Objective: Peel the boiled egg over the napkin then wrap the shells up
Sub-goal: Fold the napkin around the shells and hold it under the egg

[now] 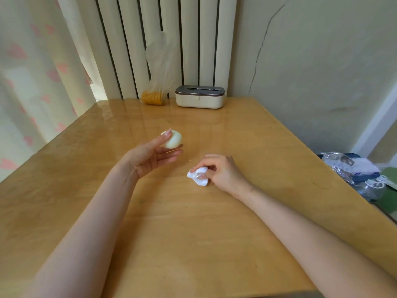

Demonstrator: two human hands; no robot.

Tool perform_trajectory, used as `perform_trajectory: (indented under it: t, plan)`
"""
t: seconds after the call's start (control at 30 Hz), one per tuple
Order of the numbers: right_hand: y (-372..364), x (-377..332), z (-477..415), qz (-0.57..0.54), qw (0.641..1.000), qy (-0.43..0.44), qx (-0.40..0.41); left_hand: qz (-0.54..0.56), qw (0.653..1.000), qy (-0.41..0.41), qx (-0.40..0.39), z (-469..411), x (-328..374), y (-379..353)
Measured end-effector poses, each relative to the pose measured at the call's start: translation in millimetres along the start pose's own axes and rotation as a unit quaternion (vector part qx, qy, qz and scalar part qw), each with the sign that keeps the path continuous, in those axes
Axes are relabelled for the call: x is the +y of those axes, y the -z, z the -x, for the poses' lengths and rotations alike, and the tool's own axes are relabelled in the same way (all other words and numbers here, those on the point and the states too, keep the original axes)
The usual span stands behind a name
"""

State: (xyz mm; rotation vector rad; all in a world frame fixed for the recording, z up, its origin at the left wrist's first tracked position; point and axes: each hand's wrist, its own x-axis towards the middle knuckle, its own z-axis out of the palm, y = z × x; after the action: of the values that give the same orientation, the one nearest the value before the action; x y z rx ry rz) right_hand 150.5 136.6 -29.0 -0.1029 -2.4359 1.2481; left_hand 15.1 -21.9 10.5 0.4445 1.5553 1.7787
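Observation:
A smooth white peeled egg (pixel 174 139) sits at the fingertips of my left hand (pixel 150 157), held a little above the wooden table (pixel 193 233) near its middle. To the right and closer to me, my right hand (pixel 221 171) pinches a crumpled white napkin (pixel 198 177) that is bunched into a small wad low over the tabletop. No shell pieces show; whatever the wad holds is hidden inside it.
At the table's far edge stand a cream lunch box with a grey lid (pixel 199 97) and a clear plastic bag with yellow contents (pixel 153 97), against a radiator. A heart-patterned curtain hangs left. Foil and plastic clutter (pixel 354 168) lies beyond the right edge.

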Motion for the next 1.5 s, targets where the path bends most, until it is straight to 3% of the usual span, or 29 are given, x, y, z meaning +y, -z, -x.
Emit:
perform_trajectory:
  t: [0.17,0.33,0.43,0.53,0.6,0.67,0.87,1.07,1.23,1.33,1.5]
  plan:
    - [20,-6,-11,-0.259,0.953,-0.123,0.095,0.017,0.997,0.034,-0.061,1,3,0]
    - [11,-11,-24,-0.345,0.923,-0.165,0.039,0.036,0.984,0.059,-0.164,3,1,-7]
    - [11,-19,-34,-0.339,0.929,-0.150,-0.019,0.023,0.987,0.035,-0.156,4,4,-8]
    - [15,-15,-47,-0.214,0.966,-0.141,-0.030,0.048,0.995,0.013,-0.087,5,8,-1]
    - [10,-4,-54,-0.011,0.992,-0.127,0.014,0.082,0.996,0.010,-0.028,6,10,5]
    - [1,8,-57,0.148,0.986,-0.075,-0.003,0.103,0.994,0.007,0.020,7,11,6]
    - [-5,15,-52,0.286,0.956,0.027,-0.065,0.133,0.987,-0.008,0.090,8,12,4]
    - [-11,9,-50,0.353,0.928,0.066,-0.097,0.132,0.987,-0.021,0.092,7,9,5]
    - [-8,12,-56,0.156,0.986,-0.052,0.025,0.142,0.986,-0.007,0.085,8,10,0]
    - [-5,11,-56,0.077,0.991,-0.095,0.047,0.154,0.985,0.004,0.082,7,9,1]
    - [3,-1,-58,-0.168,0.972,-0.131,0.104,0.187,0.981,0.030,0.051,5,7,3]
